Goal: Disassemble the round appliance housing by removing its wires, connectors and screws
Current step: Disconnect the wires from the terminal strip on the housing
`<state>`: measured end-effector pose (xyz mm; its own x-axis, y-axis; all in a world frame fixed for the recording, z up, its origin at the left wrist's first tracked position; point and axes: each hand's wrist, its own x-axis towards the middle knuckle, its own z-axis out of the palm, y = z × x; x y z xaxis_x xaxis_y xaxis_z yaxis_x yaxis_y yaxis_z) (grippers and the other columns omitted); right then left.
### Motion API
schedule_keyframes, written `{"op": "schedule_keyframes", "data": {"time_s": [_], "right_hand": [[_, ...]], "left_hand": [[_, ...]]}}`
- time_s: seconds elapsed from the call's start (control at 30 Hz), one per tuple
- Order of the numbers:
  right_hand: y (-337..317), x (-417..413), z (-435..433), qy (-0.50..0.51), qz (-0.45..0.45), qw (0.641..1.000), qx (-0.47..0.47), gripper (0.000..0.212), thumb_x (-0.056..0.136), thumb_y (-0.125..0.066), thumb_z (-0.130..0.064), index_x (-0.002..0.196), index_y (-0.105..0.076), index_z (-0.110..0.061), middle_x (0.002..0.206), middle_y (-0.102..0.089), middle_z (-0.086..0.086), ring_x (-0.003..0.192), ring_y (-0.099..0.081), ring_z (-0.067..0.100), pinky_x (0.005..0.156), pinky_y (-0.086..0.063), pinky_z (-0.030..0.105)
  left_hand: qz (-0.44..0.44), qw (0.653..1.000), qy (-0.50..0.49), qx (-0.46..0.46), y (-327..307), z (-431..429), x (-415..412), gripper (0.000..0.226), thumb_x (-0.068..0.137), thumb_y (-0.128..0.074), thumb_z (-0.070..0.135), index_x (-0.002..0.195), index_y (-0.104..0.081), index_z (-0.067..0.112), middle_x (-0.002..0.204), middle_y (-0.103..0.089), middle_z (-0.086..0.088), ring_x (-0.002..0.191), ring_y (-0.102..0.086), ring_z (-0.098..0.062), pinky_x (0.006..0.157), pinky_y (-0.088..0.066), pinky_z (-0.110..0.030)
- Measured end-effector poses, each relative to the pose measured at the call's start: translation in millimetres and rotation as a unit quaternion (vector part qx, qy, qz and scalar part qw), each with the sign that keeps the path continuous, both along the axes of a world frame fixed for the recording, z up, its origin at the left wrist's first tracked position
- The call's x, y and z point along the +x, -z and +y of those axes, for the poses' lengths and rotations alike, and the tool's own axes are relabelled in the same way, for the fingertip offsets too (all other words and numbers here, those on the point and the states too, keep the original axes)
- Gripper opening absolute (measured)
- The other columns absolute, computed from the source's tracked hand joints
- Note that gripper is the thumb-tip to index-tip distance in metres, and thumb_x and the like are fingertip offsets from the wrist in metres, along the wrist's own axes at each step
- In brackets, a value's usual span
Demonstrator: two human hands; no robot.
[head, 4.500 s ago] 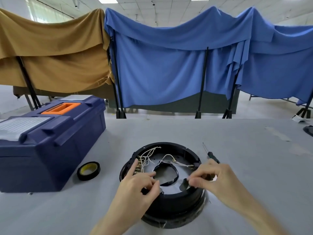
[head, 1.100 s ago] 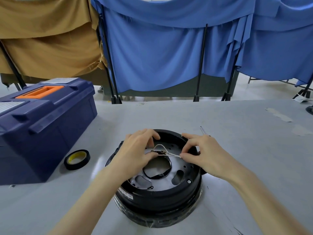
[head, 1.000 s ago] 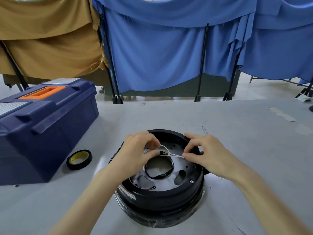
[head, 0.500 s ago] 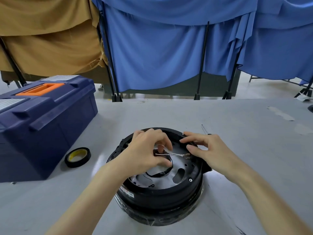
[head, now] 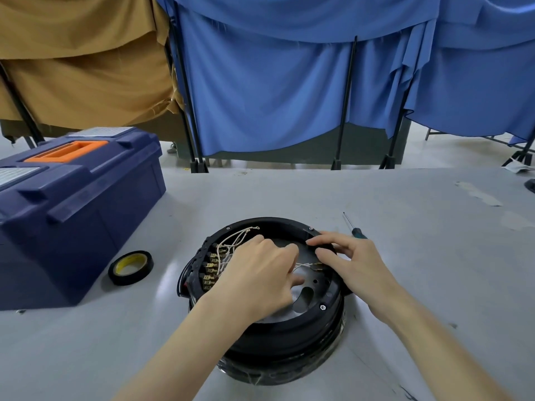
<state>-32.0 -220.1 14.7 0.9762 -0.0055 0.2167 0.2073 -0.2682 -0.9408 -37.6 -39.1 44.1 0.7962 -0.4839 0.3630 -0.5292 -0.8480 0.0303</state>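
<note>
Centrally, the black round housing [head: 285,338] sat on the grey surface [head: 434,270], open side up, close to the person. Inside it, near the middle, the left hand [head: 257,282] reached down with its fingers curled, pinching a pair of thin pale wires [head: 306,265]. These ran rightward to small metal ends just under the right hand [head: 354,264]. That hand lay on the housing's far right rim with its fingers loosely spread, index tip on the rim and thumb just below it, the two apart and gripping nothing I could make out. Along the inner left wall a row of brass connectors [head: 209,270] stood stacked, with a loose bundle [head: 231,244] of pale wire looping above them towards the far rim. A screw [head: 322,307] sat in the near right rim.

Just beyond the right hand lay a screwdriver [head: 355,229], tip pointing away. Left of the housing, apart from it, was a tape roll [head: 130,267], lying flat. Further left stood a navy toolbox [head: 75,209] with an orange handle, lid down. Behind the surface hung blue cloth [head: 275,91] and tan cloth [head: 81,62] on dark stands.
</note>
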Motion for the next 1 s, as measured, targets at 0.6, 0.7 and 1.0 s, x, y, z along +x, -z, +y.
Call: {"op": "schedule_keyframes", "data": {"time_s": [0.6,0.7,1.0], "right_hand": [[9,7,-6,-0.007,0.015,0.998,0.054,0.027,0.085,-0.065,-0.008,0.086,-0.078,-0.032,0.103,-0.070,-0.024,0.099,-0.064,-0.005,0.078,-0.051,0.013],[8,8,-9,-0.003,0.025,0.998,0.060,0.027,0.085,-0.065,-0.007,0.086,-0.078,-0.030,0.104,-0.072,-0.016,0.094,-0.067,0.001,0.080,-0.053,0.018],[10,5,-6,-0.017,0.009,0.997,0.073,0.026,0.088,-0.066,-0.008,0.091,-0.078,-0.031,0.105,-0.072,-0.018,0.101,-0.065,-0.001,0.077,-0.050,0.009]], "left_hand": [[0.019,0.993,-0.100,0.064,-11,15,0,0.015,0.100,-0.043,0.028,0.088,-0.046,0.019,0.091,-0.064,-0.008,0.085,-0.053,-0.028,0.065,-0.015,-0.033],[0.075,0.992,-0.081,-0.065,-15,45,4,0.022,0.100,-0.046,0.032,0.089,-0.057,0.016,0.070,-0.062,-0.001,0.070,-0.053,-0.022,0.064,-0.042,-0.036],[0.275,0.880,0.041,-0.386,-18,48,6,0.018,0.099,-0.049,0.004,0.091,-0.065,0.006,0.064,-0.069,-0.007,0.062,-0.067,-0.014,0.071,-0.052,-0.018]]}}
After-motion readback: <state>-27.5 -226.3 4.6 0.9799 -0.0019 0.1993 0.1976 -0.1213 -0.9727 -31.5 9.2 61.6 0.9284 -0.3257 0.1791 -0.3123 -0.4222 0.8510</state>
